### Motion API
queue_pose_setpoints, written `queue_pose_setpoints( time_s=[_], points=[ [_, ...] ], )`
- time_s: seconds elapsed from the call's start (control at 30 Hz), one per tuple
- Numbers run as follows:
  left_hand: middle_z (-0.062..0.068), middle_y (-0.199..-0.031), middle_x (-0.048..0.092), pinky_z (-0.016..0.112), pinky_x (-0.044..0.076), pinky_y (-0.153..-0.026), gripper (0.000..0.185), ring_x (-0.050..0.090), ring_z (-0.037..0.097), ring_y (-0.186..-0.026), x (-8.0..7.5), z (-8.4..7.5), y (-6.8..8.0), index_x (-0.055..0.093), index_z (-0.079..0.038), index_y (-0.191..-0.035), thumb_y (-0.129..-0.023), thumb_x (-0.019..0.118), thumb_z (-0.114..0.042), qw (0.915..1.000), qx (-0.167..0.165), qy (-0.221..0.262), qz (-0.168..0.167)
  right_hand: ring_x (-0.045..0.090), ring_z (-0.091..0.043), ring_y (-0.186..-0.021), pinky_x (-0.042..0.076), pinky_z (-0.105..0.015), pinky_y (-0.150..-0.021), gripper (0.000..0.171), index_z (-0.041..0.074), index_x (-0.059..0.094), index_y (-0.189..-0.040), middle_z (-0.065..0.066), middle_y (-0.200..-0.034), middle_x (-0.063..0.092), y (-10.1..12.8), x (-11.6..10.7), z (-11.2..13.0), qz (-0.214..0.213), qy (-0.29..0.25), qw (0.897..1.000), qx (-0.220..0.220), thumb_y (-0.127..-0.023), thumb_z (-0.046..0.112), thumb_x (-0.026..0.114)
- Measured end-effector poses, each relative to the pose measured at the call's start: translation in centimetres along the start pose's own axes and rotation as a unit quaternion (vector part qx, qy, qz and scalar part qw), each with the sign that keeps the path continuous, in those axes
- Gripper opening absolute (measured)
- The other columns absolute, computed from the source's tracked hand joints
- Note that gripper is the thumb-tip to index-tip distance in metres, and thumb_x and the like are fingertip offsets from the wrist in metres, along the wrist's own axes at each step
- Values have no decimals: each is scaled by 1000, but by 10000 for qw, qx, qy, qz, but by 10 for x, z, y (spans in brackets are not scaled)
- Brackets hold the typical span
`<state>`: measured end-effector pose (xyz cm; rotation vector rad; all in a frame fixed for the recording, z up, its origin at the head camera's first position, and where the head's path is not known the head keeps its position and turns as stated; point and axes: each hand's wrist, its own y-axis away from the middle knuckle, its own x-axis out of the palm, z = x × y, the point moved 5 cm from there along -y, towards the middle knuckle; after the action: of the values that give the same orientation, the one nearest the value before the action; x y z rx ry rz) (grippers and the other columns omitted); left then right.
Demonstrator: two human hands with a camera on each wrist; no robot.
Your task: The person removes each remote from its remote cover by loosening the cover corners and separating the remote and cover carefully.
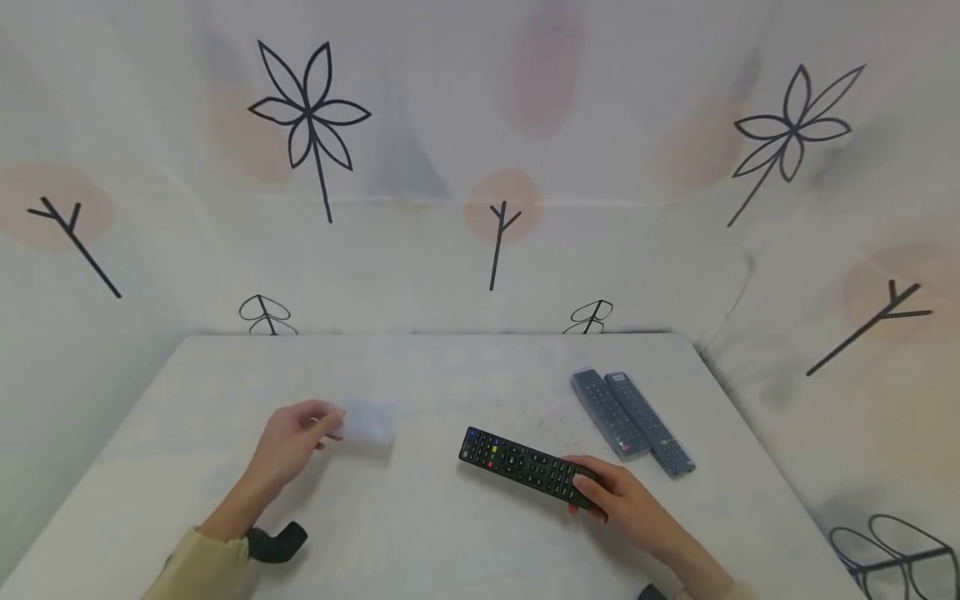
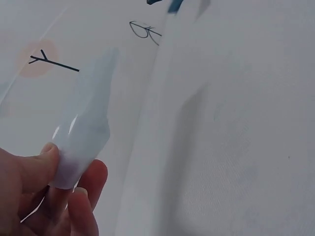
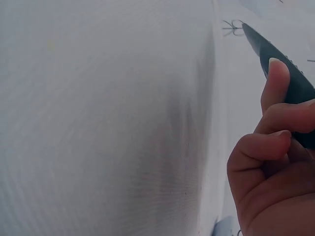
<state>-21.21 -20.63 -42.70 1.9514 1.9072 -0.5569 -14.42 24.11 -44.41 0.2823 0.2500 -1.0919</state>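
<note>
Left hand [image 1: 288, 442] pinching clear sleeve [image 1: 367, 421]; right hand [image 1: 622, 500] clasping black remote [image 1: 521, 465].

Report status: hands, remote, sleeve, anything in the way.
Left hand pinches clear sleeve. Right hand grips black remote by one end. Two covered remotes lie apart, far right. Nothing between.

Bare table [image 1: 420, 533] between hands — two covered remotes [image 1: 632, 413], seemingly, far right.

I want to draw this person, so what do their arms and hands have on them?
Both hands are bare: the left hand and right hand wear no gloves or rings that show. A pale yellow long sleeve covers the left forearm, with a black curved wrist mount beside its cuff.
</note>
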Motion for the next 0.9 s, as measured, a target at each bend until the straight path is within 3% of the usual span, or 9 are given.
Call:
queue_pose_setpoints(
  time_s=[0.3, 0.53, 0.63, 0.9],
  points=[
    [10, -104, 68, 32, 51, -66, 28, 63, 26, -88, -7, 7, 0, 65, -6, -119, -101, 61, -27, 9977, 119, -636, -188, 50, -9, -64, 45, -24, -56, 46, -4, 48, -141, -14, -88, 68, -4, 4, -1, 93, -80, 9994, 334, -104, 23, 53],
    [18, -120, 61, 46, 49, -84, 27, 57, 32, -109, -14, 1, 0, 57, 1, -127, -105, 51, -13, 9945, 461, -906, -246, 58, -14, -71, 49, -25, -59, 44, -2, 53, -138, -13, -94, 69, -8, 10, 1, 224, -93, 9992, 310, -101, 22, 59],
    [17, -121, 60, 49, 45, -87, 26, 54, 33, -112, -19, -2, -2, 57, 0, -127, -105, 47, -10, 9924, 626, -1008, -317, 61, -18, -76, 50, -26, -60, 43, 0, 54, -137, -13, -95, 70, -9, 12, 2, 282, -93, 9992, 278, -101, 22, 60],
    [13, -112, 63, 43, 46, -80, 23, 56, 29, -103, -29, -5, -6, 58, -2, -122, -106, 47, -15, 9876, 850, -1291, -271, 63, -23, -83, 51, -28, -60, 46, 4, 56, -137, -11, -102, 69, -15, 17, 3, 277, -128, 9983, 499, -98, 27, 64]
  ],
)
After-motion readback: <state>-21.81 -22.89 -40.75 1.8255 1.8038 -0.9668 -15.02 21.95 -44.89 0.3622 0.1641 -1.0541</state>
